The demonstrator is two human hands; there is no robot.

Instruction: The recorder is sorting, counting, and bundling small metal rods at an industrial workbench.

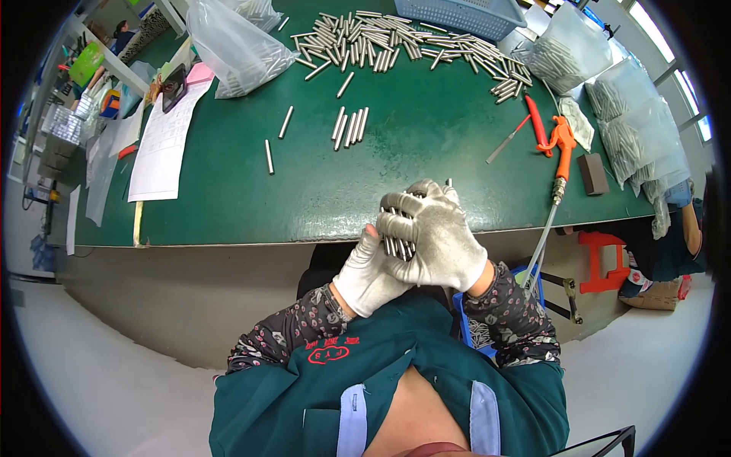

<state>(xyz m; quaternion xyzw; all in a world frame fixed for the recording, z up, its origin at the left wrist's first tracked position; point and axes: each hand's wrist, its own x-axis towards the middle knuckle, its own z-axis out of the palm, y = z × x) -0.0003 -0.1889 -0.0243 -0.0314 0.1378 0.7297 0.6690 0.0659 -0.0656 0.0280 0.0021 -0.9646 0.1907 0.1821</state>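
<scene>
Both hands wear white gloves and come together just past the near table edge. My right hand point(445, 238) wraps its fingers over a bundle of short metal pins point(398, 247), whose ends show between the fingers. From below and the left, my left hand point(368, 279) presses against the same bundle, its thumb up along the side; most of its fingers are hidden. One pin end pokes out above the right hand. On the green table point(251, 206) beyond lie a small row of pins point(350, 127) and two single pins point(269, 157), point(286, 122).
A large pin pile point(381, 38) spreads before a blue basket point(464, 17). Bagged pins point(632, 114) line the right, near an orange air gun point(562, 141), a red-handled tool point(536, 122) and a brown block point(592, 174). Left are a bag point(236, 53), papers point(164, 148) and a phone point(174, 86).
</scene>
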